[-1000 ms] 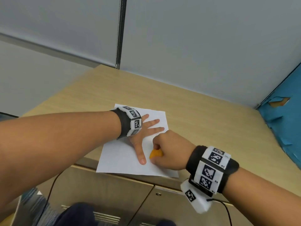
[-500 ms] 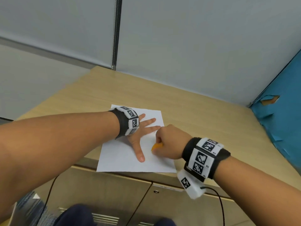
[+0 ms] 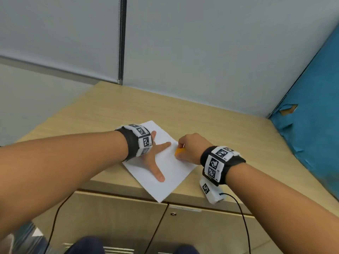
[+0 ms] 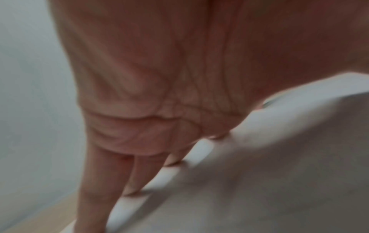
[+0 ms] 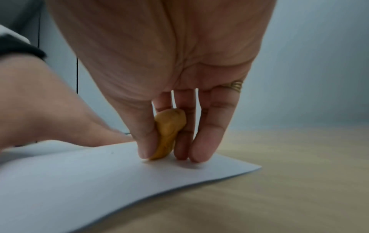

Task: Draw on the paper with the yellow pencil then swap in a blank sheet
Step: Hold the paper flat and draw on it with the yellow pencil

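1. The right hand (image 5: 159, 88) is pinching the pencil (image 5: 169, 134), a short, stubby yellow-orange piece, between thumb and fingers, with its lower end touching the paper (image 5: 83, 178) near the sheet's far right edge. The ring and little fingers are resting on the sheet beside it. In the head view the right hand (image 3: 192, 149) is covering most of the pencil (image 3: 178, 151).

2. The left hand (image 3: 154, 158) is lying flat on the paper (image 3: 176, 176), fingers spread and straight, pinning it. The left wrist view is blurred, but its fingers (image 4: 111, 181) are showing pressed on the white sheet.

3. The pencil is looking light and rigid; being so short, I judge it needs a tight pinch low down near the tip, as it is being held.

4. The paper is lying turned on the worktop (image 3: 229, 129), one corner overhanging the near edge. It is thin, limp and slippery on the smooth top: the right wrist view is showing its near edge bowing up slightly. I would judge it needs a flat palm while drawing, and a lift by that overhanging corner when swapping.

5. No drawn marks are showing clearly on the sheet, and no blank spare sheet is in view.

6. Writing: the wristbands (image 3: 218, 162) are carrying black-and-white square code patterns with tiny characters beside them, too small to read. A small label on the cabinet (image 3: 187, 209) below is also illegible. No brand is showing anywhere.
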